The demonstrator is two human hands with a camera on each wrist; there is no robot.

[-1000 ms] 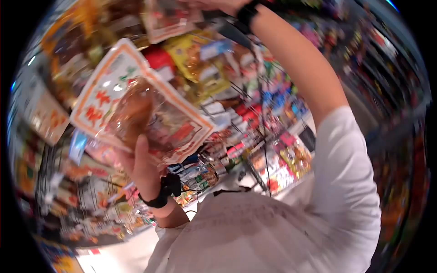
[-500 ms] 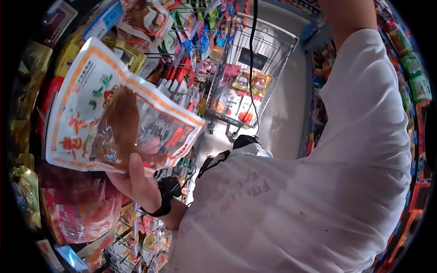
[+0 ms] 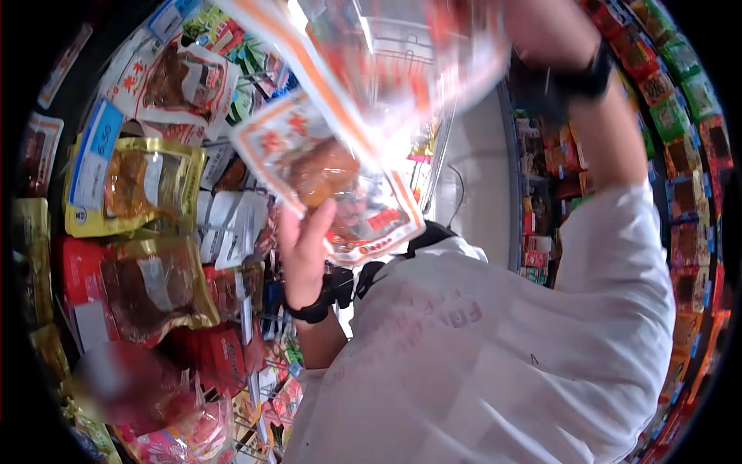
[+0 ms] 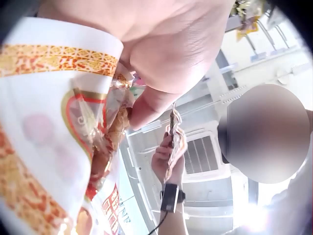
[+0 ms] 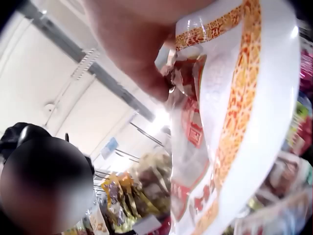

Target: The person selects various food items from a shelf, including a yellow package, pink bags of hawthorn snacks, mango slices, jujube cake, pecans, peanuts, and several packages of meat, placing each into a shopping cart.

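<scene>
My left hand point(image 3: 308, 236) grips a white snack packet with an orange border and brown food inside point(image 3: 321, 166), thumb on its front, held up before my chest. In the left wrist view the same packet point(image 4: 49, 122) fills the left side under the thumb point(image 4: 151, 105). My right hand point(image 3: 545, 35) is raised at the top and holds a second, similar packet point(image 3: 386, 54), blurred by motion and overlapping the first. The right wrist view shows that packet point(image 5: 234, 122) pinched from above. The right hand point(image 4: 166, 164) also appears far off in the left wrist view, its packet edge-on.
Shelves of hanging snack packets point(image 3: 139, 185) crowd the left side, gold, red and white ones among them. More stocked shelves point(image 3: 688, 155) line the right. A strip of pale floor point(image 3: 471, 178) runs between them. My white shirt point(image 3: 502, 348) fills the lower frame.
The right hand has come into view at the top with a second packet. The left hand's packet has shifted right toward the middle. The head view has swung toward the left shelves.
</scene>
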